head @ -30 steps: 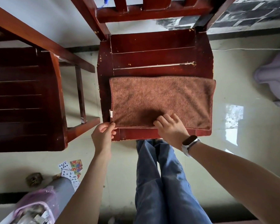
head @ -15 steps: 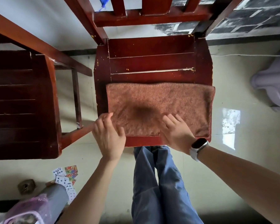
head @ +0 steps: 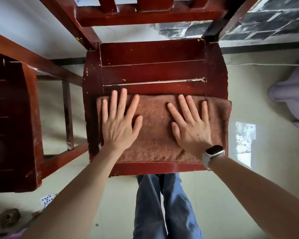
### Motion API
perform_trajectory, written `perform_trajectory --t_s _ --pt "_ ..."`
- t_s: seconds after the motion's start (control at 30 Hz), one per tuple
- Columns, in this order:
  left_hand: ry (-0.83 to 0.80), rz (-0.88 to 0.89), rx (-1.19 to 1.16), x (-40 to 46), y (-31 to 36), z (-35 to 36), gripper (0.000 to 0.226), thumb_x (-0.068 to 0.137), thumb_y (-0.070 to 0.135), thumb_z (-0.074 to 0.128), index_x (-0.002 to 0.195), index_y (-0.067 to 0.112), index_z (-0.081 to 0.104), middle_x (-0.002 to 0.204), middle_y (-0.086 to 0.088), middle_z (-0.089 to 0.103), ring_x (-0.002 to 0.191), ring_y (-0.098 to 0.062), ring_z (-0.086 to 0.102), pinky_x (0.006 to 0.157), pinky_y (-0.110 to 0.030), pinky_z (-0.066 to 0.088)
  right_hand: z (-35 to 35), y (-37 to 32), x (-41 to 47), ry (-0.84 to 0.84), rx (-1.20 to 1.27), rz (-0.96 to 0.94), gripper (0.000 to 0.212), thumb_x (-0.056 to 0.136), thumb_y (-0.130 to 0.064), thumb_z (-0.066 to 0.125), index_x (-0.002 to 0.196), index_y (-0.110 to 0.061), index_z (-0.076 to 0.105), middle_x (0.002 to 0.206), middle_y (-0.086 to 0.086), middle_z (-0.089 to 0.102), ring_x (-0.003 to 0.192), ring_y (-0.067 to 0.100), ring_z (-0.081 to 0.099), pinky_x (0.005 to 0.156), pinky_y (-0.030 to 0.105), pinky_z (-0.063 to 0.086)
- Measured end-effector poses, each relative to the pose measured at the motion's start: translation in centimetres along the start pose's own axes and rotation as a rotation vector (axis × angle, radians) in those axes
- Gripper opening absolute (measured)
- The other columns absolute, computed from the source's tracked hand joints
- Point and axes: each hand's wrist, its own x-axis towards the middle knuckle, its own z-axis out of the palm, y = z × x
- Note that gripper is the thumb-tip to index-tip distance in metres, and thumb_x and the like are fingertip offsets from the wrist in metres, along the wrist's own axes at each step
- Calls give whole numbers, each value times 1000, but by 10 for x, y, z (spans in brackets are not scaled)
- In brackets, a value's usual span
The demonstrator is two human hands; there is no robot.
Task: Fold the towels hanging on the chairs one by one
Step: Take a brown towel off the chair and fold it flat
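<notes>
Brown towel point(head: 157, 135) lies folded flat on front half of chair point(head: 152, 69) seat, its right edge just overhanging seat side. Left hand point(head: 118, 125) pressing flat on towel's left part, fingers straight and spread, two fingertips past towel's far edge onto bare wood. Right hand point(head: 192, 128) flat on towel's right part, fingers straight, nothing gripped; watch point(head: 212, 153) on that wrist. Second chair point(head: 16, 126) left of first. Playing cards point(head: 47, 199) on floor beyond seat's near-left corner.

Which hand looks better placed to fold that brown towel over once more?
Probably the right hand: it lies flat near the towel end that overhangs the chair seat, easy to pinch. The left hand could pin the other half.
</notes>
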Motion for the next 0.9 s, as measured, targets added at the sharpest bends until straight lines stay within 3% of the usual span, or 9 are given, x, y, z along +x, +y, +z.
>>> perform_trajectory --t_s 0.13,0.23,0.3,0.43,0.53,0.67,0.8,0.9 --pt "-56 -176 -28 -9 -19 -4 65 90 55 17 147 25 6 156 -10 6 144 -31 2 113 -53 -2 -1 44 -26 -9 29 113 54 92 -37 28 144 -24 23 152 9 26 141 24 19 112 53 11" --pt "-83 -283 -73 -15 -26 -10 70 88 57 17 147 20 7 156 -12 3 144 -32 -1 112 -55 -3 -7 64 -42 14 229 234 53 92 -28 26 143 -12 27 152 8 21 141 20 14 114 53 14" --pt "-94 -352 -92 -19 -23 -15 71 88 55 17 147 18 5 156 -13 1 144 -31 -4 113 -57 -2 -14 68 -49 115 380 332 48 92 -22 30 135 -3 39 147 17 34 136 28 28 112 48 25" --pt "-91 -337 -79 -35 -5 -27 69 88 45 25 147 14 8 156 -15 5 143 -30 -1 112 -57 -1 -31 64 -49 228 599 623 33 91 -16 40 115 1 55 113 21 57 106 36 51 94 31 36" --pt "-126 -219 -52 -54 17 -28 66 88 41 28 146 15 14 154 -15 13 143 -30 7 112 -57 4 -36 64 -40 75 648 845 23 91 -15 49 106 0 60 104 19 61 102 35 53 83 28 34" --pt "-251 -205 -72 -67 30 -21 64 87 42 27 145 16 21 153 -15 19 142 -34 15 111 -60 14 -32 68 -26 -78 655 943 20 87 -16 52 84 -1 65 80 19 61 85 38 57 69 33 39" --pt "-310 -199 -54 -66 27 -20 63 86 43 26 143 15 27 151 -17 24 140 -37 21 108 -60 20 -41 66 -18 -176 678 1007 33 82 -11 49 50 -9 42 61 15 45 64 31 42 60 32 31" --pt "-313 -186 -55 -64 25 -22 63 86 44 27 142 15 29 151 -17 26 139 -37 22 107 -59 20 -44 59 -9 -227 707 1080 32 79 -12 49 48 -8 42 64 16 48 69 32 46 62 33 33"
